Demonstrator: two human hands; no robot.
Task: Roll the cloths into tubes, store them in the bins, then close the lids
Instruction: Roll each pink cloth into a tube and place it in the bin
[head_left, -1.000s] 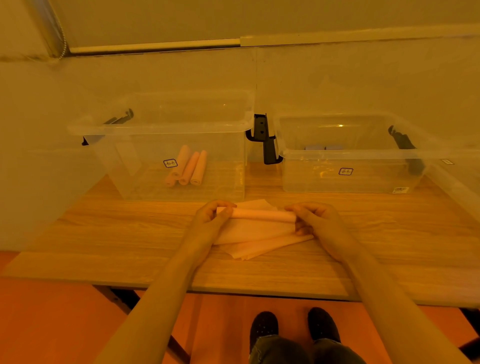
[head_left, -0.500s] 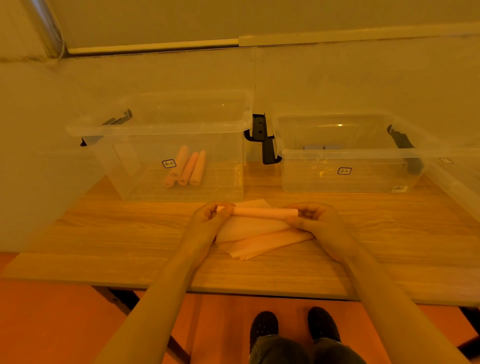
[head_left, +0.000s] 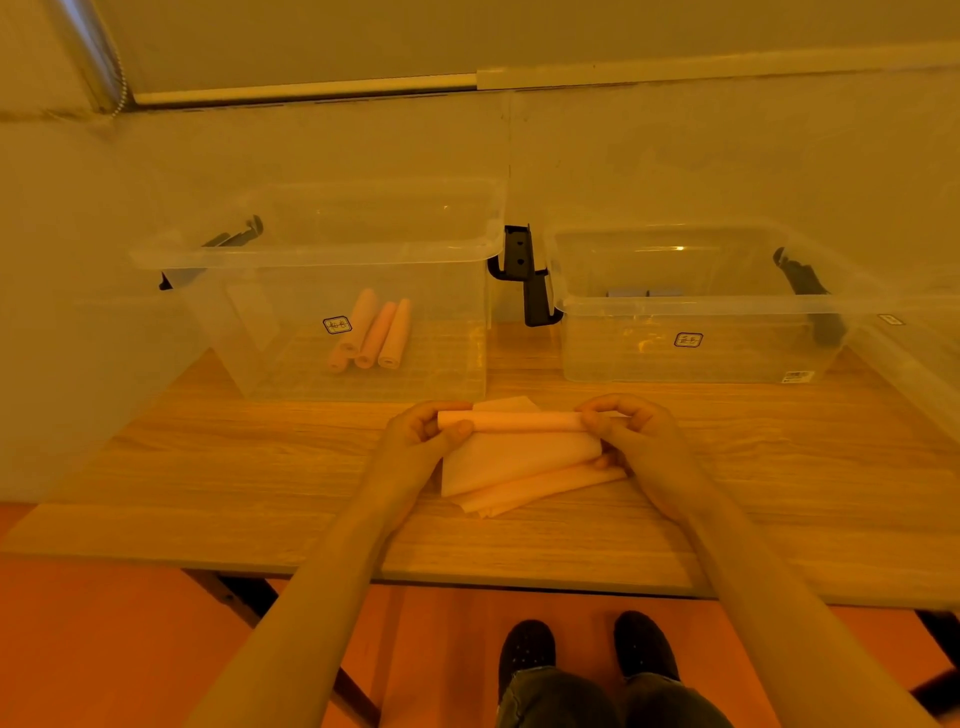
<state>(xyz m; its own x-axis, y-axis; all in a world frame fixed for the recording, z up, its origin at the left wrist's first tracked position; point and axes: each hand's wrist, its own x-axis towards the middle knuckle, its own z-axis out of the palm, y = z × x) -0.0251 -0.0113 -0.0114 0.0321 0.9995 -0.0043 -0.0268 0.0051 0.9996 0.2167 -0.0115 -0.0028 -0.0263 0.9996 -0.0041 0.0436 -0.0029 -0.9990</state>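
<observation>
While both hands (head_left: 524, 439) pinch its ends, cloth (head_left: 511, 449) half-rolled on table (head_left: 260, 483).

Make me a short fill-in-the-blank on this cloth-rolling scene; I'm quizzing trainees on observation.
1. The left bin already holds ____ rolled cloths.
2. The left hand and right hand grip one partly rolled ____.
3. Both bins stand on a ____ table.

Missing words: three; cloth; wooden

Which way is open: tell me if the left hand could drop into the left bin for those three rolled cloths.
Probably yes: the left bin has no lid on, but the left hand grips the half-rolled cloth.
</observation>
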